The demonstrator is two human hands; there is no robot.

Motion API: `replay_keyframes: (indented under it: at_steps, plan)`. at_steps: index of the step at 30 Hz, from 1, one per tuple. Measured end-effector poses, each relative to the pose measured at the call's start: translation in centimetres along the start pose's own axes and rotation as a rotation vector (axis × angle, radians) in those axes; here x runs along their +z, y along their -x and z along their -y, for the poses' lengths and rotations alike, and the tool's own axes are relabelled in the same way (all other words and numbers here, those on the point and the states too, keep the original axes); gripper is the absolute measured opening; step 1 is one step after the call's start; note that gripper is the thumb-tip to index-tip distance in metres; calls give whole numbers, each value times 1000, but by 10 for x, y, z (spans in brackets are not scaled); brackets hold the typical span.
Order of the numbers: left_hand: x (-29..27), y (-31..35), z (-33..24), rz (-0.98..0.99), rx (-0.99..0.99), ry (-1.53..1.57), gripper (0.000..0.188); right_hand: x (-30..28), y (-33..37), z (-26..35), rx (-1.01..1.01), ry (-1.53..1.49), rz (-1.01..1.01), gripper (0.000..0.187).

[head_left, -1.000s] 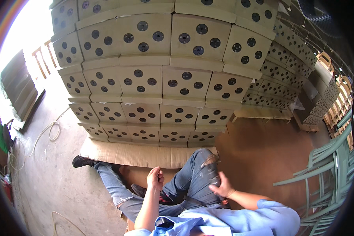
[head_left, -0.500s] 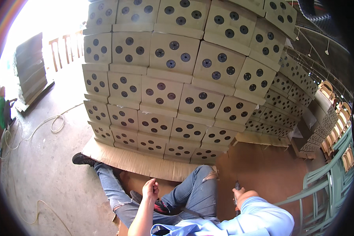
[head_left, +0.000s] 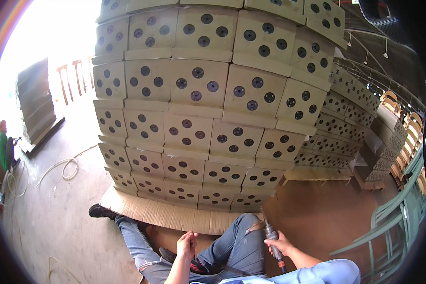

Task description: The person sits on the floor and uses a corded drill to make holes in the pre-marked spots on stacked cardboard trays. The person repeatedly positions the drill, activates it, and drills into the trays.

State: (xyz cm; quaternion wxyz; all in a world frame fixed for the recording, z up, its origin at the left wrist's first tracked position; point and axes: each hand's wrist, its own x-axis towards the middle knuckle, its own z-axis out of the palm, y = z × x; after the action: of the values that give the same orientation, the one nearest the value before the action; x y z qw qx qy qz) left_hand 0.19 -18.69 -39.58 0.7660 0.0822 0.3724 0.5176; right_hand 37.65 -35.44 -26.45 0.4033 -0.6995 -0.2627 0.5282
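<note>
My right hand (head_left: 281, 243) is wrapped round a slim, straight power screwdriver (head_left: 270, 232), grey and black with a reddish ring near its rear end. Its bit points up and away, beside my bent right knee. Above my lap, my left hand (head_left: 186, 246) is closed with fingertips pinched together; whatever they hold is too small to make out. Directly ahead rises a tall stack of beige block-like pieces (head_left: 197, 118), each face carrying several round black discs. A corrugated cardboard sheet (head_left: 161, 218) lies along the stack's foot, close to my legs.
Green chair-like frames (head_left: 388, 227) stand at the right, with wooden chair frames (head_left: 412, 128) behind. More disc-faced stacks (head_left: 336, 128) recede at the back right. A pale hose (head_left: 68, 168) loops over the floor at left, near a wrapped pile (head_left: 33, 104).
My right hand has raised the screwdriver and brought it left, toward my knee. My left hand sits slightly lower and further right in view. The whole view has tilted upward a little.
</note>
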Motion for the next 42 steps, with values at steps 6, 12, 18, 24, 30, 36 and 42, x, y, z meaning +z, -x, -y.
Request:
replay_keyframes:
  at_steps: [6,12,18,24,30,36,42]
  plan:
    - [1,8,-2,-50,-35,-3,8,66,4,23,-139,78,456,55]
    - [-4,15,-9,-34,-17,-65,23,89,-23,-1,-119,279,751,41]
    - [4,13,-16,153,-119,-96,11,80,-41,5,72,199,862,38]
    - [44,13,-16,267,-158,-220,15,77,-42,7,56,207,905,40]
    - [61,9,-14,197,-113,-351,14,76,-45,11,95,265,923,50]
    - [70,5,-20,96,-32,-544,13,74,-44,11,68,239,923,51]
    - [62,0,-16,130,-46,-655,15,72,-43,6,14,205,900,47]
